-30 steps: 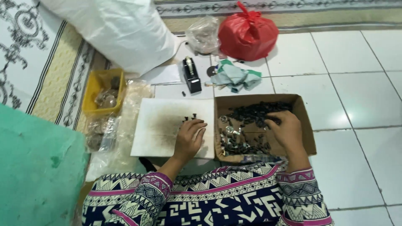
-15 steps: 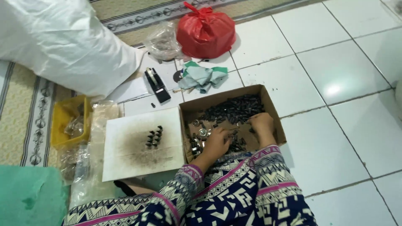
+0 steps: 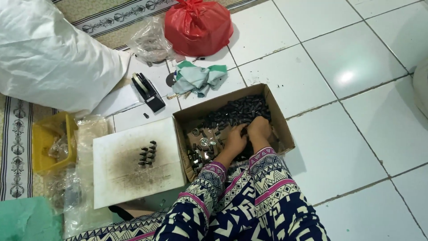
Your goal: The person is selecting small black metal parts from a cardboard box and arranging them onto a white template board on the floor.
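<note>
Both hands, left hand (image 3: pixel 235 139) and right hand (image 3: pixel 259 127), sit inside the cardboard box (image 3: pixel 278 118) on the tiled floor, buried among small dark parts (image 3: pixel 236 109) (matte, cylindrical). Whether either grip is closed cannot be told. A stained white board (image 3: pixel 120 178) lies beside the box.

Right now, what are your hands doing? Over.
Both hands in the cardboard box. Left hand and right hand side by side on the small black parts. Grip hidden. Nothing in the way.

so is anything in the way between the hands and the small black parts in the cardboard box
Nothing visible does. Both the left hand and the right hand are already down inside the open cardboard box, resting among the small black parts. The box has no lid or cover over it.
</note>
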